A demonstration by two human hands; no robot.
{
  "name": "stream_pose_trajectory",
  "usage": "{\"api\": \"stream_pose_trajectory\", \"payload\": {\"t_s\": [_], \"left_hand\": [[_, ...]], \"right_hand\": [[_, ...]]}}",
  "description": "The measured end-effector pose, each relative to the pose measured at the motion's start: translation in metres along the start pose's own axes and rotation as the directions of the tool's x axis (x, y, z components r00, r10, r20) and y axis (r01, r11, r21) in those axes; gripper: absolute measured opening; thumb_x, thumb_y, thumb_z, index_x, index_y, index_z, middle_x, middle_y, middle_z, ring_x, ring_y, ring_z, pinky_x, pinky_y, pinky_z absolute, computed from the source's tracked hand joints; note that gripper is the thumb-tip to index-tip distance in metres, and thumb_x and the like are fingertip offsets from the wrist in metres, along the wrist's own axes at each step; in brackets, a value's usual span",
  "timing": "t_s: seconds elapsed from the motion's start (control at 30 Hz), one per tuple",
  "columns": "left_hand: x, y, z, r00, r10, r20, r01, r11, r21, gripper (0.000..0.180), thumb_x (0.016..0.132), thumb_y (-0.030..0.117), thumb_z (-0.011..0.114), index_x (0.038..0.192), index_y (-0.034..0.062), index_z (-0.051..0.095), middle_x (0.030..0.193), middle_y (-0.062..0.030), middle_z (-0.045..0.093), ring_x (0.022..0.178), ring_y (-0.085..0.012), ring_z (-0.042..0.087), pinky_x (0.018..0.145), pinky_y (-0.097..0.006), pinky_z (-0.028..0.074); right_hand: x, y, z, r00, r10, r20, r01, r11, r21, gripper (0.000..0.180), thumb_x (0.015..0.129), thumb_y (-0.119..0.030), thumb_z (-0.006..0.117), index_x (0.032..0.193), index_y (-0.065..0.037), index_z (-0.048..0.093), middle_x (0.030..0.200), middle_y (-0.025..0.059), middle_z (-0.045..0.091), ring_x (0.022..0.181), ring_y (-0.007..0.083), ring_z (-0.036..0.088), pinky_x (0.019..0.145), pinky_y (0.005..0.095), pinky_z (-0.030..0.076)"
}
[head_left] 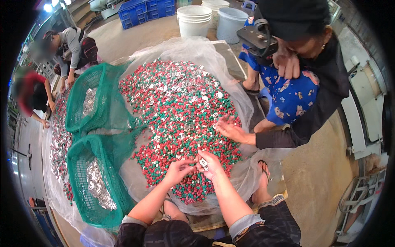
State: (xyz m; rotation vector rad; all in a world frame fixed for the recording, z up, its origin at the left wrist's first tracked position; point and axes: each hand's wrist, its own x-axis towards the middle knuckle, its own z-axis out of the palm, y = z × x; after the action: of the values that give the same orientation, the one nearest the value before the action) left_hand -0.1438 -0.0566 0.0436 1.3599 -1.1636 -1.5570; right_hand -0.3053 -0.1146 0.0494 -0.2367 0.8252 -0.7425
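Note:
My right hand (209,165) is closed around a few small silver metal pieces (203,164), flat with cut-out openings like buckles. Just left of it, my left hand (180,171) has its fingertips drawn together in a pinch; whatever is between them is too small to make out. Both hands hover over the near part of a wide heap of small red, green and white pebble-like pieces (177,107). More flat silver pieces lie scattered through this heap. A pale mesh sheet (135,175) spreads under it.
Two green plastic baskets (78,181) at the left hold silver pieces. A co-worker's hand (232,130) reaches over the heap from the right. Two people (76,49) work at another heap, far left. White buckets (194,22) and blue crates (144,12) stand behind.

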Motion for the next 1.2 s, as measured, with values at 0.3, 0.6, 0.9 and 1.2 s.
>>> {"api": "stream_pose_trajectory", "payload": {"t_s": [0.3,0.6,0.9,1.2], "left_hand": [[-0.033,0.012,-0.089,0.865,0.295,-0.405,0.052,0.751,0.658,0.01,0.075,0.006,0.064,0.085,0.0029,0.066,0.075,-0.0149,0.065,0.067,-0.0235,0.065,0.063,-0.032,0.05],[-0.089,0.046,-0.093,0.783,0.338,-0.522,-0.105,0.899,0.425,0.044,0.085,0.022,0.055,0.125,0.0077,0.046,0.123,-0.0158,0.048,0.111,-0.0298,0.048,0.094,-0.043,0.038],[-0.091,0.091,-0.011,0.939,0.266,-0.217,-0.287,0.259,-0.922,0.05,0.095,0.042,0.031,0.131,0.008,0.041,0.128,-0.0145,0.045,0.118,-0.0313,0.042,0.102,-0.044,0.03],[-0.141,0.098,-0.084,0.894,0.133,-0.429,-0.43,-0.02,-0.903,0.023,0.089,0.027,0.051,0.097,0.006,0.056,0.095,-0.0088,0.058,0.085,-0.0244,0.055,0.068,-0.034,0.049]], "right_hand": [[-0.011,-0.031,-0.009,1.0,-0.003,-0.021,0.001,0.996,-0.084,0.024,0.085,-0.028,0.062,0.073,-0.009,0.051,0.062,0.0044,0.057,0.046,0.0131,0.054,0.033,0.0236,0.033],[-0.045,-0.023,0.075,0.864,-0.495,-0.09,0.46,0.849,-0.259,0.027,0.086,-0.026,0.06,0.068,-0.008,0.053,0.057,0.0012,0.054,0.043,0.0087,0.052,0.036,0.0204,0.038],[-0.085,0.07,0.166,0.4,-0.704,0.587,0.616,-0.269,-0.741,0.019,0.081,-0.024,0.058,0.086,-0.005,0.059,0.09,0.0119,0.057,0.093,0.0308,0.053,0.085,0.0427,0.039],[-0.127,0.048,0.203,0.088,-0.64,0.763,0.836,-0.369,-0.406,0.033,0.085,-0.027,0.052,0.109,-0.005,0.052,0.11,0.0157,0.053,0.108,0.0337,0.048,0.099,0.0463,0.029]]}}
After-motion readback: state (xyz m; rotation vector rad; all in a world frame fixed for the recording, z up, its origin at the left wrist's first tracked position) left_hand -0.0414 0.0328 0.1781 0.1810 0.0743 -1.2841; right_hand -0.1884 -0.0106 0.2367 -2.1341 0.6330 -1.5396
